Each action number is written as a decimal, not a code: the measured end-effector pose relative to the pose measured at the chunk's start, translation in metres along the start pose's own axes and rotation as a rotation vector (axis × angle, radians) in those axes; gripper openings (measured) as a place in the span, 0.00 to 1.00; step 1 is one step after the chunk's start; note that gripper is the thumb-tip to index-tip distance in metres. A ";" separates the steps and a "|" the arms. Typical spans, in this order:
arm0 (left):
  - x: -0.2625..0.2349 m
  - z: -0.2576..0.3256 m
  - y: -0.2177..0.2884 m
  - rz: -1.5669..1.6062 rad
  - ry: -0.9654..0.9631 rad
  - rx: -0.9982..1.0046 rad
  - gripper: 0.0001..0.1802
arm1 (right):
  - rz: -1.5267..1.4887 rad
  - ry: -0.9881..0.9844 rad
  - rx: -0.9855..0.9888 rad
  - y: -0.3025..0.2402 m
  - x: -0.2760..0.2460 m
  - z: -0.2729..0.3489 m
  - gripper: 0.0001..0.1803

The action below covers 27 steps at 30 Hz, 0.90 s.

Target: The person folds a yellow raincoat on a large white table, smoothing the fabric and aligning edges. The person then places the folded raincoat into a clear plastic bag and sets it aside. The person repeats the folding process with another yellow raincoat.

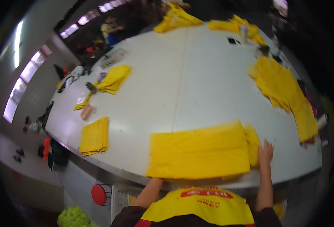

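A wide piece of folded yellow cloth (pixel 199 151) lies along the table's near edge, with a narrower folded part (pixel 253 145) sticking out at its right end. My left hand (pixel 157 181) is at the cloth's near left corner; its fingers are hidden beneath the fabric. Beside the right end rests my right hand (pixel 265 153), fingers extended and apart, touching or nearly touching the narrow part. Whether it grips any fabric does not show.
The large white table (pixel 152 94) carries a folded yellow stack (pixel 94 136), a pinkish block (pixel 87 112) and a yellow bundle (pixel 116 78) on the left. A yellow garment (pixel 284 87) is spread at right. More yellow cloth (pixel 176 19) lies at the far edge. A red stool (pixel 99 194) stands below.
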State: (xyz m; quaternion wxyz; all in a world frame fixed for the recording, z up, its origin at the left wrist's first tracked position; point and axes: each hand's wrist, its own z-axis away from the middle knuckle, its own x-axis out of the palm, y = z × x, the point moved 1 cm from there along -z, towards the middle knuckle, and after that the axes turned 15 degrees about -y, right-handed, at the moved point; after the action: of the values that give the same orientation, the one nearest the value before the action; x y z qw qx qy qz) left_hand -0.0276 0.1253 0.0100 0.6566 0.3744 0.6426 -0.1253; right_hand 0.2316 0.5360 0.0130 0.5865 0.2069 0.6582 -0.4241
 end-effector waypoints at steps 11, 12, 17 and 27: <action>0.010 0.010 0.025 0.003 -0.034 0.076 0.16 | -0.504 -0.541 -0.012 -0.053 -0.011 0.023 0.34; 0.008 0.016 0.026 -0.001 -0.035 0.067 0.16 | -0.411 -0.537 0.010 -0.064 -0.014 0.022 0.35; 0.012 0.028 0.033 0.002 -0.046 0.076 0.17 | -0.164 -0.464 0.138 -0.103 -0.030 0.014 0.35; 0.010 0.016 0.033 0.002 -0.032 0.083 0.18 | -0.605 -0.375 0.075 -0.039 0.014 -0.017 0.24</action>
State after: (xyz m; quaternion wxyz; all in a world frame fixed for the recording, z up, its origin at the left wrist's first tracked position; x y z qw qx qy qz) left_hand 0.0074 0.1406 0.0098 0.6509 0.3998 0.6259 -0.1573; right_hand 0.1887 0.5249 0.0108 0.5371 -0.0574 0.5543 -0.6332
